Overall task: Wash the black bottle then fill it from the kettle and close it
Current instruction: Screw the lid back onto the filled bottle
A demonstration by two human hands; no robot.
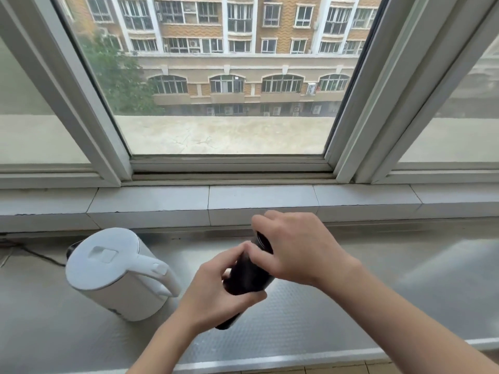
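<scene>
On the left of the counter [351, 306] stands the white kettle [118, 273], upright, with its lid down and its handle turned toward the person; a dark cord runs away from it to the left. Just to the right of the kettle, the left hand [216, 290] is wrapped around the lower body of the black bottle [249, 276], and this grip is firm, with the fingers curled round it. The bottle is held above the counter, tilted, with its top pointing away toward the window sill [259, 198]. Further right, the right hand [294, 244] covers the top end of the bottle, its fingers curled around the cap or mouth, so this grip is also closed on the bottle. I cannot tell if the cap is going on or coming off, because the hand hides it. No sink or water is visible here. My judgement is that the task is near its end, at the closing step, but the filling itself cannot be confirmed.
</scene>
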